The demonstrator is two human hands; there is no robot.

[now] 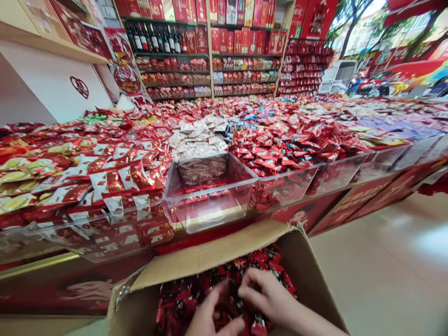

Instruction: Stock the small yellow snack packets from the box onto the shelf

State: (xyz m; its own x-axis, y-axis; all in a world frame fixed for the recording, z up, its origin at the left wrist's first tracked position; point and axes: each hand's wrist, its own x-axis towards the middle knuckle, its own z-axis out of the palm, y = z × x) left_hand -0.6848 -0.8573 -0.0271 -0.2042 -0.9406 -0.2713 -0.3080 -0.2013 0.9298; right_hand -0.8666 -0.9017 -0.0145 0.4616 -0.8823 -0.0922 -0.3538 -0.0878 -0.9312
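Note:
An open cardboard box (317, 266) holds a heap of small dark-red wrapped sweets (182, 296). Both hands are down inside it, over the sweets. My left hand (212, 315) has its thumb and fingers apart, with sweets beneath and beside it. Close by on the right, my right hand (262, 291) has its fingers curled in and closed; whatever is between them is hidden. Just beyond the box, a clear plastic bin (210, 210) in the display row has a bare floor and see-through walls.
Red-and-white packets (119, 182) fill the bin on the left, and red packets (273, 144) the one on the right. White packets (199, 137) lie behind. Shelves with bottles (154, 39) stand at the back. Tiled floor (385, 261) extends to the right.

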